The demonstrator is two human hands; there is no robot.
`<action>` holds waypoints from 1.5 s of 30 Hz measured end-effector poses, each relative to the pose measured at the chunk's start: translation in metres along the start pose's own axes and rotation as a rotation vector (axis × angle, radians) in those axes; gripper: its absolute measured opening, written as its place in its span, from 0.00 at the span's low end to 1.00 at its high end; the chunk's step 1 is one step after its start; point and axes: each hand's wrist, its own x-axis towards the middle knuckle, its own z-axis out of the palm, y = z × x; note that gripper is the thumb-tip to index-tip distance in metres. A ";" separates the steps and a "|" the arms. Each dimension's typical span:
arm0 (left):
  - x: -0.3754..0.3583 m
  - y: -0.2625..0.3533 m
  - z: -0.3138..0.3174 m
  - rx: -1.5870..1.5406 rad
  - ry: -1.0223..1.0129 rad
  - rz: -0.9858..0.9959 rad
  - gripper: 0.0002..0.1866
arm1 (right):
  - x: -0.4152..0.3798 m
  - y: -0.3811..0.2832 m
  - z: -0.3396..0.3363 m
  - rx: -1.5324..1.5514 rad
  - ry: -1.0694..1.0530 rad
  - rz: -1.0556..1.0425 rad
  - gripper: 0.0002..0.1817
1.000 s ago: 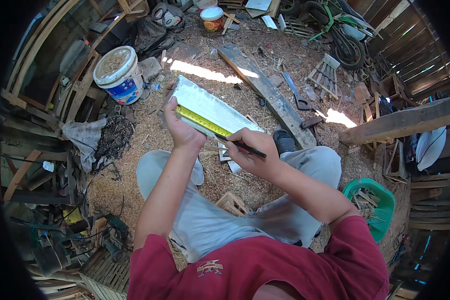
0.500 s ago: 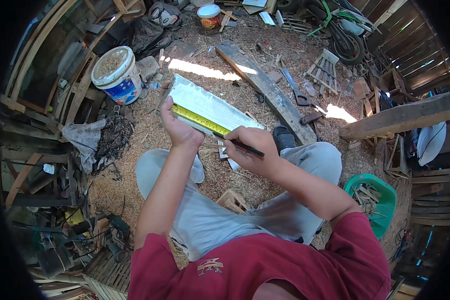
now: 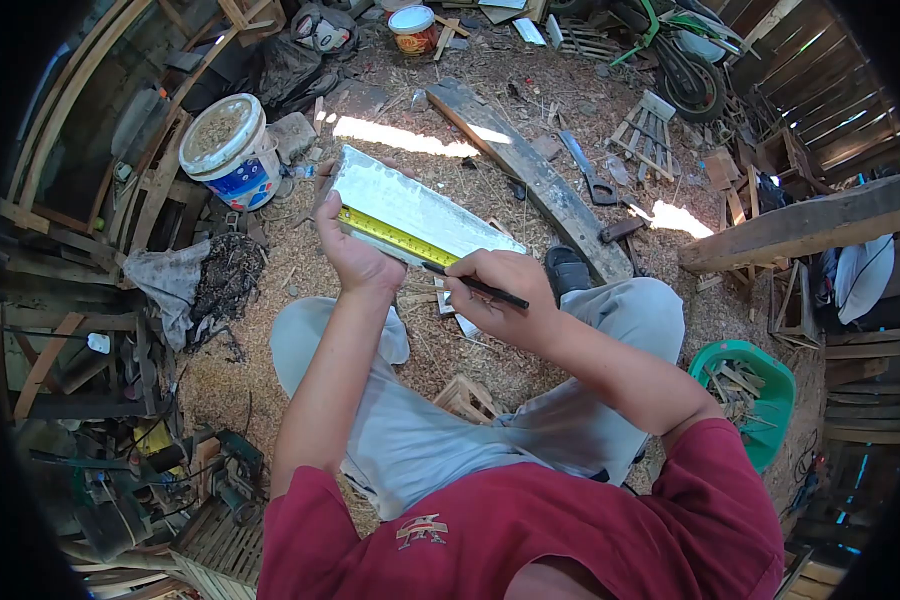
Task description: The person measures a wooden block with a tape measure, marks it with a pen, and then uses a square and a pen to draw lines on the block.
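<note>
My left hand [image 3: 358, 258] is closed around the left end of a pale, whitish board [image 3: 415, 198]. Along the board's near edge lies a yellow tape measure blade [image 3: 394, 236], its left end by my left thumb. A black pencil or marker [image 3: 496, 294] is pinched in my right hand [image 3: 518, 283]. Its tip meets the board's near edge, close to the right end of the visible tape. The tape's case does not show; my right hand covers that side.
A long weathered plank [image 3: 535, 180] lies beyond the board, with a handsaw [image 3: 587, 172] and a hammer [image 3: 622, 229] near it. To the left stands a white bucket [image 3: 232, 150]; a green tub [image 3: 778, 398] of wood scraps sits at right. Wood shavings cover the floor.
The board, tape and both hands have barely moved. The view has shifted very slightly.
</note>
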 end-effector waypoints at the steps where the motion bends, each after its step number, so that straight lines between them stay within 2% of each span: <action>1: 0.000 0.000 0.001 -0.004 -0.009 -0.001 0.26 | 0.000 0.000 0.000 0.013 0.005 0.002 0.07; 45: 0.001 0.000 -0.006 -0.064 -0.029 -0.014 0.25 | -0.001 0.001 0.000 -0.014 -0.012 -0.059 0.06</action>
